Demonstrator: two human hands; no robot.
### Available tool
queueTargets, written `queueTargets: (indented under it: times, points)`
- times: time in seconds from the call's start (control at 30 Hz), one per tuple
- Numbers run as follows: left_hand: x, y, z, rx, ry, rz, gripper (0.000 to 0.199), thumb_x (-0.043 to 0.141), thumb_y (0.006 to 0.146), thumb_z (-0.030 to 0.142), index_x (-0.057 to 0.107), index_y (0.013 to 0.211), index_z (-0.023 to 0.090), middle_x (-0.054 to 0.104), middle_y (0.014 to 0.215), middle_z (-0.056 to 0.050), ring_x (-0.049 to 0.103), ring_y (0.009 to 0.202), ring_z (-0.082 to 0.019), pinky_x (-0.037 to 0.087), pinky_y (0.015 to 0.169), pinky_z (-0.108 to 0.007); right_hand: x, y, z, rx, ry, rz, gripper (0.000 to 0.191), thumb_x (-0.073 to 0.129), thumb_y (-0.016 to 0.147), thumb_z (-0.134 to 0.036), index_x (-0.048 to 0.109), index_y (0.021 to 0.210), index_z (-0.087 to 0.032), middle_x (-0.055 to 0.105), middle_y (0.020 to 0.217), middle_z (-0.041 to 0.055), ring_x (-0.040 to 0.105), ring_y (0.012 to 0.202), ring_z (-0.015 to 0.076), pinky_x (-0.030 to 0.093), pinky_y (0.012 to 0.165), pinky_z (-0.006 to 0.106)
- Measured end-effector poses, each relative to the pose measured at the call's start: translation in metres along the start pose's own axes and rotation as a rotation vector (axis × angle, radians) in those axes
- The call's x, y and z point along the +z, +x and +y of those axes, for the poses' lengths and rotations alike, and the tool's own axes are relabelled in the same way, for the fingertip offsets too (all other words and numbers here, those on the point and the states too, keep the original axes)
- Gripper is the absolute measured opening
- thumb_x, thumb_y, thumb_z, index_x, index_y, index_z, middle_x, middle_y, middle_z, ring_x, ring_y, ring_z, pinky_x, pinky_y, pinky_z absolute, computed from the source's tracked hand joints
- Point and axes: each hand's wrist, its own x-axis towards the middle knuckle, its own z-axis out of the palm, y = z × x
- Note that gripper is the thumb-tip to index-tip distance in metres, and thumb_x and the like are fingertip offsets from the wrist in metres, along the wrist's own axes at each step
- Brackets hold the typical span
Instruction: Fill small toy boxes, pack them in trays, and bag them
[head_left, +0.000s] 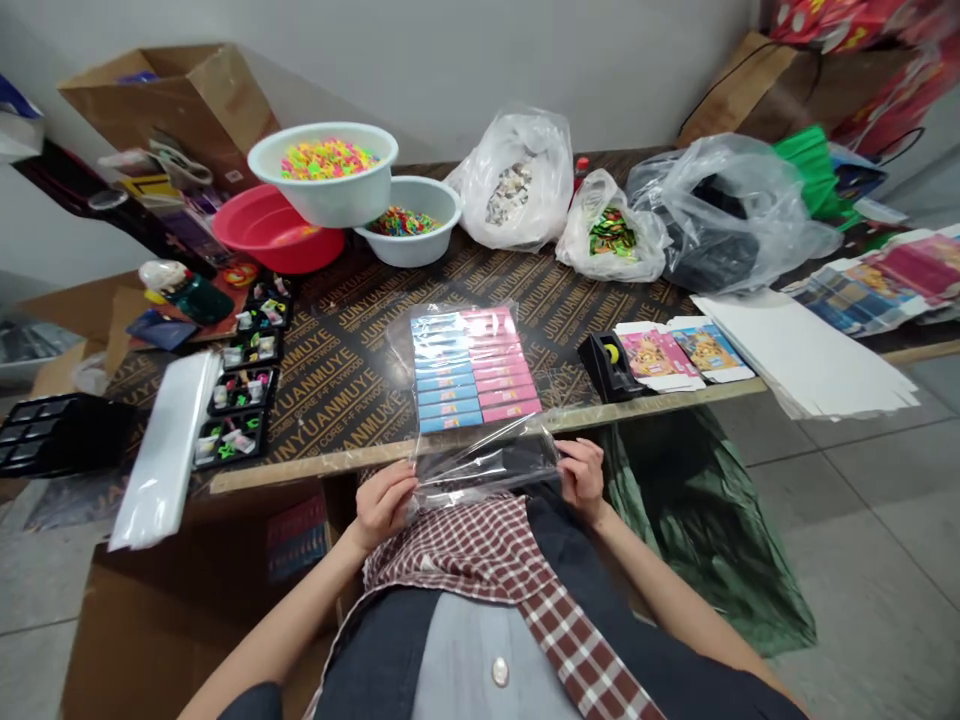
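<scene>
A clear plastic bag [487,470] reaches over the table's front edge, its near end stretched between my two hands. Inside its far part lie two columns of small boxes, blue boxes [448,385] on the left and pink boxes [502,370] on the right, flat on the dark printed table [360,350]. My left hand [386,500] pinches the near left corner of the bag. At the near right corner, my right hand [581,473] has its fingers closed on the plastic.
A tape dispenser [609,366], printed cards [660,357] and white sheets [802,350] lie right. Black trays [244,390] and a stack of clear bags [169,445] are left. Behind stand a red basin [277,245], pale bowls [337,195] and filled plastic bags [517,185].
</scene>
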Motion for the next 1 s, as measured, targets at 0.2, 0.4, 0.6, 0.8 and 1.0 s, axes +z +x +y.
queueTargets:
  times: [0.2,0.4,0.6,0.8,1.0]
  points:
    - [0.022,0.014,-0.002,0.139,0.177,0.226,0.027,0.074,0.079,0.044,0.063,0.087,0.02,0.073,0.101,-0.011,0.071,0.098,-0.025,0.059,0.091,-0.046,0.031,-0.002,0.016,0.17,-0.094,0.09,0.051,0.07,0.083,-0.05,0.049,0.119,-0.022,0.055,0.132,0.0189,0.054,0.121,0.0338,0.046,0.096,0.052]
    - [0.02,0.034,-0.004,0.194,0.179,0.146,0.015,0.057,0.092,0.025,0.062,0.08,0.02,0.073,0.08,-0.005,0.072,0.081,-0.018,0.059,0.079,-0.034,0.038,0.024,0.031,0.134,-0.001,-0.053,0.021,0.046,0.099,-0.028,0.061,0.084,-0.023,0.069,0.091,0.0072,0.066,0.09,0.0234,0.048,0.089,0.045]
    - [0.021,0.011,0.013,0.288,0.11,-0.058,0.021,0.05,0.093,0.021,0.065,0.078,0.021,0.075,0.085,-0.006,0.072,0.082,-0.017,0.058,0.075,-0.03,0.015,0.019,0.015,-0.211,0.061,-0.174,0.026,0.046,0.099,-0.022,0.061,0.078,-0.022,0.07,0.083,0.0052,0.065,0.08,0.0199,0.051,0.072,0.036]
    - [0.03,0.111,0.044,0.112,-0.134,0.198,0.016,0.063,0.087,0.026,0.062,0.073,0.02,0.065,0.067,0.001,0.06,0.061,-0.012,0.047,0.06,-0.024,0.035,0.123,-0.003,-0.133,0.234,-0.165,0.03,0.045,0.099,-0.024,0.055,0.071,-0.021,0.062,0.07,0.0033,0.056,0.068,0.0171,0.045,0.067,0.032]
    - [-0.022,0.245,0.047,-0.159,-0.336,0.431,0.021,0.071,0.075,0.023,0.053,0.064,0.019,0.055,0.058,0.005,0.055,0.054,-0.009,0.046,0.056,-0.021,0.038,0.257,0.039,0.45,0.532,-0.177,0.035,0.052,0.096,-0.04,0.05,0.068,-0.02,0.053,0.06,-0.0035,0.051,0.058,0.0084,0.042,0.059,0.023]
